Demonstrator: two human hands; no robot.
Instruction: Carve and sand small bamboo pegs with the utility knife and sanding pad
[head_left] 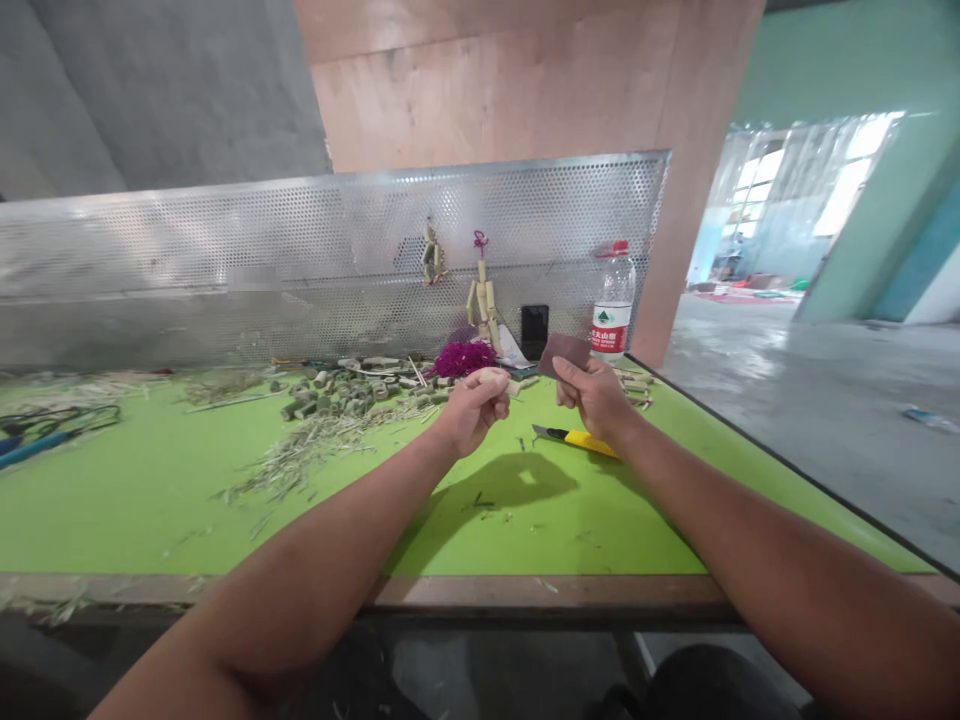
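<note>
Pinched in the fingers of my left hand (477,408) is a small pale piece of bamboo (514,387), partly hidden by the fingertips. My right hand (592,395) grips a brown folded sheet of sandpaper (562,354), thumb on top. Both hands are raised over the green tabletop, and a small gap separates the sandpaper from the bamboo piece. Just below my right hand lies a utility knife (581,440) with a yellow handle, its blade pointing left.
Cut bamboo segments (337,395) and a heap of shavings (300,455) lie left of centre. Behind my hands are a purple thread bundle (463,357), a jointed bamboo figure (484,298), a phone (534,332) and a water bottle (613,305). Blue-handled pliers (34,449) lie far left.
</note>
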